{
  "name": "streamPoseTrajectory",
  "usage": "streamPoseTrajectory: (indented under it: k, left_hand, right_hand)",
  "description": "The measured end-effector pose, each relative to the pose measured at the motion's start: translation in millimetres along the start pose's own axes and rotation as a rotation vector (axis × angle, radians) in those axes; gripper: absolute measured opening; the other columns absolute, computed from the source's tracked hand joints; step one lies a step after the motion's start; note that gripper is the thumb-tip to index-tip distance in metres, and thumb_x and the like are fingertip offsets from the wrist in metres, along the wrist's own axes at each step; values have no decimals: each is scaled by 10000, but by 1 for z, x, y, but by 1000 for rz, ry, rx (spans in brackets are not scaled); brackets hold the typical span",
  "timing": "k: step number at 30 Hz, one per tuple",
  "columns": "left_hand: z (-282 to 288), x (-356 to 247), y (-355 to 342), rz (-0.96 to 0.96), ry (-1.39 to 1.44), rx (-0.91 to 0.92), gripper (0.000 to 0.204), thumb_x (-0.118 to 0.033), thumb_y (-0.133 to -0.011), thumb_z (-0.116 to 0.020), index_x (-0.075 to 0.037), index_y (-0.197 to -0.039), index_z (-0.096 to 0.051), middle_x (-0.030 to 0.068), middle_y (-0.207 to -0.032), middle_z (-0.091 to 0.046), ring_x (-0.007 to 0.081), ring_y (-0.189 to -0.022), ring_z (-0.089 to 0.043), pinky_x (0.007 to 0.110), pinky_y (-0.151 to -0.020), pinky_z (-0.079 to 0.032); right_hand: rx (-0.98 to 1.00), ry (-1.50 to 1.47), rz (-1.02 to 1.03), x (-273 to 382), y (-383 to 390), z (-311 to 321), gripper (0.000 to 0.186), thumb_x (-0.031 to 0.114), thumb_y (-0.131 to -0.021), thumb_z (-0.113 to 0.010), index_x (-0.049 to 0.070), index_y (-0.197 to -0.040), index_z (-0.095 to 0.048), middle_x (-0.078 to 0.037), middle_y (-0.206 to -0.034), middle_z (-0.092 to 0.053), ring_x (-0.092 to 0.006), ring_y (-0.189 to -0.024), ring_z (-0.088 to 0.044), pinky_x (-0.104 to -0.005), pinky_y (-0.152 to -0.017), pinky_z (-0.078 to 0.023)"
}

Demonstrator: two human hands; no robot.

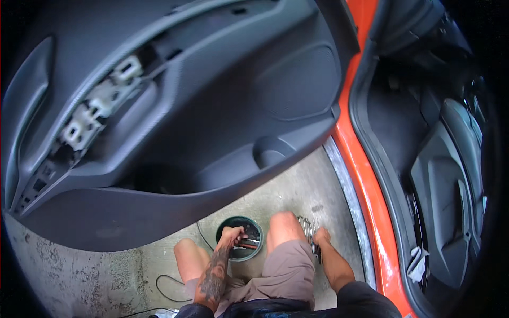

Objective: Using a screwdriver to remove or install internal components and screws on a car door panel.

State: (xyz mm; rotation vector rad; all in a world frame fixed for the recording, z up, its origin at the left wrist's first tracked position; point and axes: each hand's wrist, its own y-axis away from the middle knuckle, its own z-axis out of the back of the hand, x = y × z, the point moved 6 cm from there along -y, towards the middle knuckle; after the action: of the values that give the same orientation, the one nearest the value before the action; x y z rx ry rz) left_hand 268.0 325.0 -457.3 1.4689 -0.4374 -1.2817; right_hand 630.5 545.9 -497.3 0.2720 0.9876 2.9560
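Observation:
Between my knees stands a round dark green bucket (219, 245) with several hand tools (248, 243) inside, some with red or silvery parts. My left hand (232, 235) reaches over its rim, its fingers curled beside the tools; what they hold, if anything, is too small to name. Beyond my right knee, my right hand (322, 235) is closed next to a silvery metal thing with parallel bars (307, 229). Its fingers are mostly hidden, and I cannot make out what they grip. Above both hands spreads a dark grey car door panel (222, 122).
A long slot in the door panel exposes a whitish bracket (101, 103). The orange door sill (366, 185) runs down the right, with the dark car seat (442, 196) beyond. A crumpled light cloth (418, 263) lies near the seat. A black cable (161, 289) crosses the concrete floor (90, 270).

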Motion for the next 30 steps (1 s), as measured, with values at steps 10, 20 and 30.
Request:
streamPoseTrajectory:
  k: [10,20,30]
  left_hand:
    - [23,25,111,-323,1092,508,109,-22,-878,-514,-3,-965,-577,98,-836,-610,83,-551,-436,206,-455,-363]
    - [31,27,160,-377,1062,457,172,34,-911,-542,40,-1057,-631,77,-871,-638,125,-638,-550,230,-572,-463]
    - [37,-26,212,-716,989,400,227,-45,-922,-634,20,-1138,-648,135,-1034,-708,125,-745,-641,235,-677,-534]
  right_hand:
    - [-482,-299,528,-15,70,17,122,99,-913,-524,-13,-879,-559,-199,-981,-610,-367,-921,-609,-420,-870,-479]
    - [-261,-1301,798,69,171,159,220,292,-1041,-416,73,-1054,-427,-117,-774,-604,-225,-707,-627,-343,-678,-533]
    - [-190,-777,929,86,253,60,188,214,-1019,-412,27,-1028,-422,-122,-853,-601,-195,-761,-604,-322,-725,-496]
